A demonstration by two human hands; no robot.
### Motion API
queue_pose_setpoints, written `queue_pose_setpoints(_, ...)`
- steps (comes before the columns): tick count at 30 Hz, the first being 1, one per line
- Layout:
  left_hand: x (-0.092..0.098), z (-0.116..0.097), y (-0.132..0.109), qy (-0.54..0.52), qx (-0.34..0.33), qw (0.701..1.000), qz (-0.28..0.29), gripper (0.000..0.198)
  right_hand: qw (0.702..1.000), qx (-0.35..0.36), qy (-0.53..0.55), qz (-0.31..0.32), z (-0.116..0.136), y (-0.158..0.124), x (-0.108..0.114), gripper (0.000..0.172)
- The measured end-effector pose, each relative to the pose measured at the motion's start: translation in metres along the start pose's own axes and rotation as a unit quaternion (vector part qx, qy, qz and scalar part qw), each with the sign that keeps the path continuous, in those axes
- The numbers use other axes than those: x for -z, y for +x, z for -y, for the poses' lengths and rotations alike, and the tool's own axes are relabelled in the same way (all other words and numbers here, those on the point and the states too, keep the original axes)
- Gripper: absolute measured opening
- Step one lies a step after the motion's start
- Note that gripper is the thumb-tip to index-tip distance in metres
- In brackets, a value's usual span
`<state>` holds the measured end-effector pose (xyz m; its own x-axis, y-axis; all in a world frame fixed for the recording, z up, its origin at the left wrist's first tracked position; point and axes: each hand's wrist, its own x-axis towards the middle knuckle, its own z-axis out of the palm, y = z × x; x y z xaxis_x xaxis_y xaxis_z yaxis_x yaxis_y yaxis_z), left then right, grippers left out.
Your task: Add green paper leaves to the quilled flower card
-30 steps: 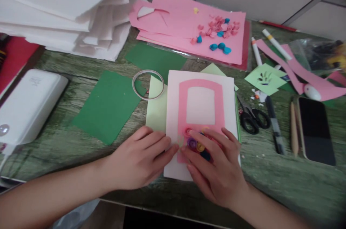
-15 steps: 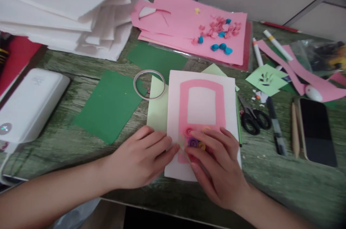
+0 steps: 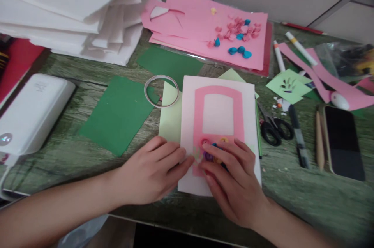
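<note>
A white card (image 3: 217,115) lies on the table with a pink arched paper frame (image 3: 199,113) on it. On the frame's lower part sit rolled paper coils: a pink coil (image 3: 205,142), a purple coil (image 3: 208,157) and a yellow coil (image 3: 223,140). Pale green paper leaves (image 3: 196,152) lie left of them. My left hand (image 3: 159,170) rests at the card's left edge, fingers curled and closed by the leaves. My right hand (image 3: 233,174) arches over the coils, thumb and index finger drawn together at the leaves. Anything tiny in either hand's fingertips is hidden.
A tape ring (image 3: 161,91) and green paper (image 3: 118,113) lie left of the card. Scissors (image 3: 274,126), a pen (image 3: 297,135) and a phone (image 3: 344,142) lie right. Behind, pink sheets (image 3: 198,22) carry small paper petals. A white power bank (image 3: 37,113) stands far left.
The fingers of my right hand have shifted slightly, and a blue piece among the coils now shows between them. My left hand has stayed in place.
</note>
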<state>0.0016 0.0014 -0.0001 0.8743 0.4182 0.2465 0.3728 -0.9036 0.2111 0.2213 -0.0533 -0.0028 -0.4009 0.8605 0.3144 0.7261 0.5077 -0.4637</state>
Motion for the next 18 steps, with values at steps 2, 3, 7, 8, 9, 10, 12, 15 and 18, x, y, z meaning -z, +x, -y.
queue_pose_setpoints(2,0.0002,0.0001,-0.0004,0.002,-0.003,1.000,0.004,0.026,1.000,-0.002,0.004,-0.002,0.0001,0.0001,0.0003,0.015)
queue_pose_setpoints(3,0.0004,0.0002,-0.0004,0.003,-0.004,1.000,0.005,0.026,1.000,-0.002,0.004,-0.001,0.0000,0.0001,0.0005,0.015)
queue_pose_setpoints(7,0.0008,-0.0002,0.0006,-0.001,0.000,1.000,0.001,0.025,1.000,0.002,-0.008,0.001,-0.0007,0.0001,0.0003,0.019)
queue_pose_setpoints(8,0.0009,-0.0004,0.0009,-0.002,0.001,1.000,-0.001,0.024,1.000,0.004,-0.012,0.002,-0.0009,0.0000,-0.0001,0.020)
queue_pose_setpoints(9,0.0009,-0.0006,0.0011,-0.002,0.001,1.000,-0.001,0.024,1.000,0.007,-0.015,0.003,-0.0010,-0.0002,-0.0004,0.021)
queue_pose_setpoints(10,0.0009,-0.0007,0.0013,-0.001,0.001,1.000,0.000,0.024,1.000,0.010,-0.018,0.003,-0.0012,-0.0004,-0.0007,0.021)
queue_pose_setpoints(12,0.0009,-0.0007,0.0011,0.000,0.000,1.000,0.002,0.025,1.000,0.013,-0.023,0.001,-0.0012,-0.0006,-0.0011,0.021)
queue_pose_setpoints(15,0.0006,-0.0001,0.0003,0.001,0.001,1.000,0.004,0.025,0.999,0.014,-0.030,0.003,-0.0008,0.0001,-0.0009,0.021)
queue_pose_setpoints(18,0.0000,0.0008,-0.0005,0.001,0.000,1.000,0.006,0.026,1.000,0.014,-0.026,0.001,-0.0001,0.0015,-0.0008,0.019)
